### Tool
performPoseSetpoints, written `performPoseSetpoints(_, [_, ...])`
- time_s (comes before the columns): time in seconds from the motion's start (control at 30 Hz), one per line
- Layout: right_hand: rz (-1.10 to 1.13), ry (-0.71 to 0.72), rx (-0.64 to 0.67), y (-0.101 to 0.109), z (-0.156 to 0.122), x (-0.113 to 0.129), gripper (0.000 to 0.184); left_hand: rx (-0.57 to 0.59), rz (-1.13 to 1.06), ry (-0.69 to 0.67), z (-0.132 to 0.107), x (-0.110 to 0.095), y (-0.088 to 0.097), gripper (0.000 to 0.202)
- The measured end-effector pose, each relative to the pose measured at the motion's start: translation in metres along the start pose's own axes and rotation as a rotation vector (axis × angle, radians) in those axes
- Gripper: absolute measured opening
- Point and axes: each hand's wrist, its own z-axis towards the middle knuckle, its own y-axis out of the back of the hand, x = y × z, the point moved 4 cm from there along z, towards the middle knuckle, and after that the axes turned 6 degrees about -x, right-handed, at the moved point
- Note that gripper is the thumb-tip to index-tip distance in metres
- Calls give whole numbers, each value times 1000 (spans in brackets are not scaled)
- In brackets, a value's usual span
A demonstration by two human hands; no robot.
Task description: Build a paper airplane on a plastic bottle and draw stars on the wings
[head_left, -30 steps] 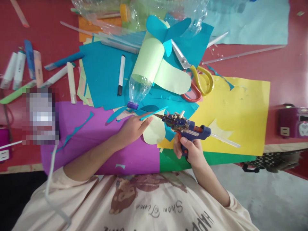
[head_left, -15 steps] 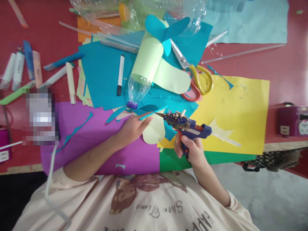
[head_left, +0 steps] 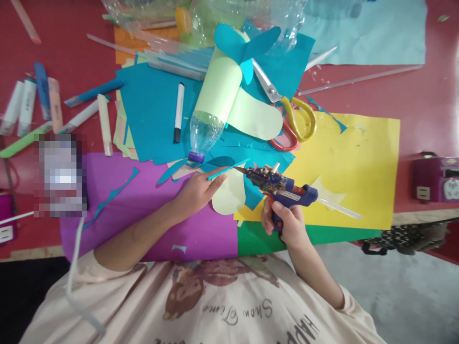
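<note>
My right hand (head_left: 287,222) is wrapped round the grip of a blue hot glue gun (head_left: 283,186), with a clear glue stick (head_left: 339,208) poking out of its back. The gun's nozzle points left, close to the edge of a blue paper piece (head_left: 229,168). That piece is pinched in my left hand (head_left: 199,193), between thumb and fingers. Just beyond lies a plastic bottle (head_left: 208,131) wrapped in pale green paper, its purple cap towards me and blue paper petals (head_left: 251,43) at its far end. A pale green rounded paper shape (head_left: 229,193) lies below the nozzle.
Scissors (head_left: 301,119) with yellow and red handles lie right of the bottle. Markers (head_left: 27,105) are scattered at left near a phone (head_left: 60,177). Large clear bottles (head_left: 244,19) stand at the back. Purple paper (head_left: 118,205) and yellow paper (head_left: 366,167) cover the front.
The glue gun has shifted very slightly right, its nozzle drawing a little away from the blue paper piece. My left hand stays almost still.
</note>
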Motion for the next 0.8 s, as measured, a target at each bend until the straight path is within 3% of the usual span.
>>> performPoseSetpoints(0.8, [13, 9, -90, 8, 1, 5, 40, 5, -44, -9, 0, 0, 0, 76])
